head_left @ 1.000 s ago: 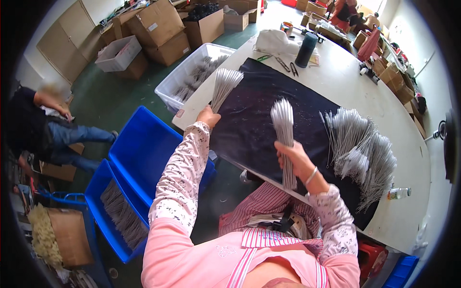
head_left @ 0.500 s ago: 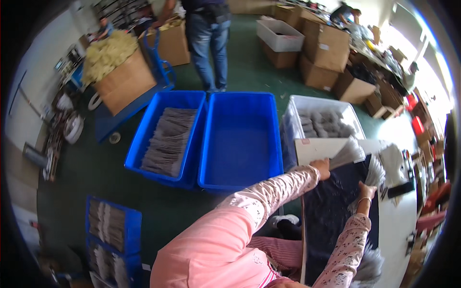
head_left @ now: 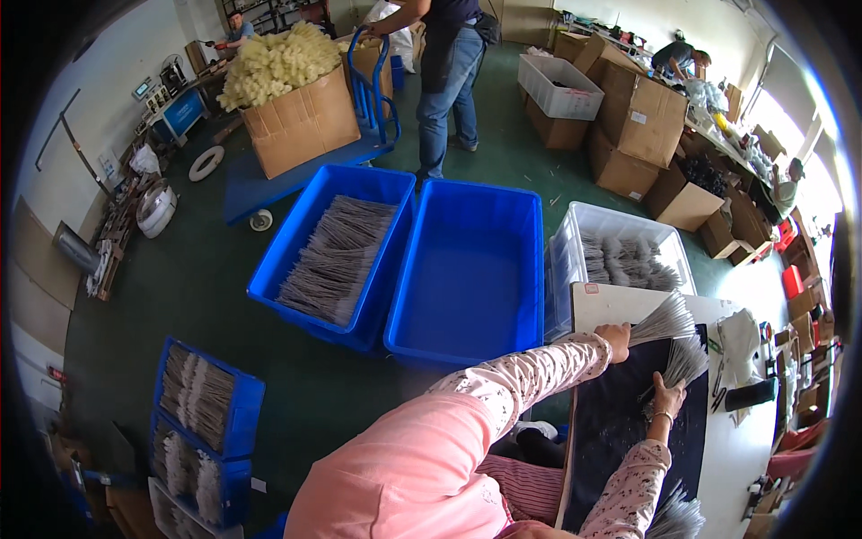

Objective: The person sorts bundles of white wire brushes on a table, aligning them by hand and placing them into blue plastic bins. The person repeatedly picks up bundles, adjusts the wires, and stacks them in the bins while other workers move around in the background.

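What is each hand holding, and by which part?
The left hand holds a wire bundle near its narrow end; the right hand grips a second bundle below its flared end.

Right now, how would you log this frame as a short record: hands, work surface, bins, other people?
Left hand: grips a fanned grey bundle
Right hand: grips a second grey bundle
Work surface: dark cloth on a pale table
Bins: left blue bin holding grey strands; right blue bin beside it; translucent bin by the table's corner
Other people: person in jeans at a blue trolley; others in the background
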A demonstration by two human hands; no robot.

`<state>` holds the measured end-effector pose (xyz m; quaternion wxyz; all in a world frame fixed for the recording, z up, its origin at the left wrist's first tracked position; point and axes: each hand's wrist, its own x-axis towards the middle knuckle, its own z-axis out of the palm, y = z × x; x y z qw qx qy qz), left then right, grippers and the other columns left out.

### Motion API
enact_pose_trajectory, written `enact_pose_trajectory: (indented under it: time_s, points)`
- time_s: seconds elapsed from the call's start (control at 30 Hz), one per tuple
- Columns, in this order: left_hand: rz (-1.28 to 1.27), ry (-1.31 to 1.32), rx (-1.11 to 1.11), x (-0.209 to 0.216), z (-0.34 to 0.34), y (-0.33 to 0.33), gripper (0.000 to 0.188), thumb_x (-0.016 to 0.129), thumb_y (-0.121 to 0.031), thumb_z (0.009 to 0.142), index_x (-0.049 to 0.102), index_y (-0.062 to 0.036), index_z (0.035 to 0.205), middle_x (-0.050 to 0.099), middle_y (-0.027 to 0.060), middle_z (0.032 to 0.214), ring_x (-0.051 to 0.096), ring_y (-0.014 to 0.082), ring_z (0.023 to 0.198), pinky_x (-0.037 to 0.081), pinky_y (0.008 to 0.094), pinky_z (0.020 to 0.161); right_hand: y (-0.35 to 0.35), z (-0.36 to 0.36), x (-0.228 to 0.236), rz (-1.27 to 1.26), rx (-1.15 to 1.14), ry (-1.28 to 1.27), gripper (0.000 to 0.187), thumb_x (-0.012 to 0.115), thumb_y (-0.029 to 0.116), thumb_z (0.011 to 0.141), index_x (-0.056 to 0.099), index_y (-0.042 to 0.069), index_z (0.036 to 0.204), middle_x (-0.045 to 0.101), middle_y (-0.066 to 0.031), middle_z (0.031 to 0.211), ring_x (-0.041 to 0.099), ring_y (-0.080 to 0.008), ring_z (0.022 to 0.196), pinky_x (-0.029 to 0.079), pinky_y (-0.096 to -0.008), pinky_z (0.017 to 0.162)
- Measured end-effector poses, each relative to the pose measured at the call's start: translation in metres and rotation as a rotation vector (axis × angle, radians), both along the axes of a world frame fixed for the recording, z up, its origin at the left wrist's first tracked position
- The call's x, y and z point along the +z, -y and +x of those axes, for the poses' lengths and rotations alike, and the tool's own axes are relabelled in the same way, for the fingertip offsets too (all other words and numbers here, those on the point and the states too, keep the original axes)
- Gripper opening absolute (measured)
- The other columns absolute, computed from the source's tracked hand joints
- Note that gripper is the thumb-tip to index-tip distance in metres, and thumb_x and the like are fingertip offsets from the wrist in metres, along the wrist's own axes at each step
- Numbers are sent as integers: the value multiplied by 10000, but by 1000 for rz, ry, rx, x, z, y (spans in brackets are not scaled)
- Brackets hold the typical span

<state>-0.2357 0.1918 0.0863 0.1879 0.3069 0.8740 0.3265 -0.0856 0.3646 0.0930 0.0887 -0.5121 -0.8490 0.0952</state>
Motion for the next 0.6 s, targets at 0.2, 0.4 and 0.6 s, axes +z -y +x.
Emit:
enact_pose_trajectory:
  time_s: [0.2,0.4,0.6]
  points:
    - [-5,-81,-9,0,5,2,419,659,-236,757,521,-26,1092,664,179,972,640,338,950,489,438,842,14,42,-13,72,107,-240,827,681,552,739,479,-33,1289,423,-287,1343,419,-401,1250,355,-438,1028]
    - [103,-181,45,-6,16,7,424,643,-232,760,512,-53,1122,664,174,908,652,340,876,508,461,775,75,105,-5,-81,224,-662,425,695,265,828,600,-65,1079,626,-151,993,598,-207,847,474,-309,772]
    - [448,-370,62,0,37,38,394,630,-198,782,463,-69,1115,641,160,801,641,364,772,498,478,681,146,168,20,-394,165,-896,306,668,203,866,628,-39,1049,639,-55,907,578,-109,808,466,-235,731]
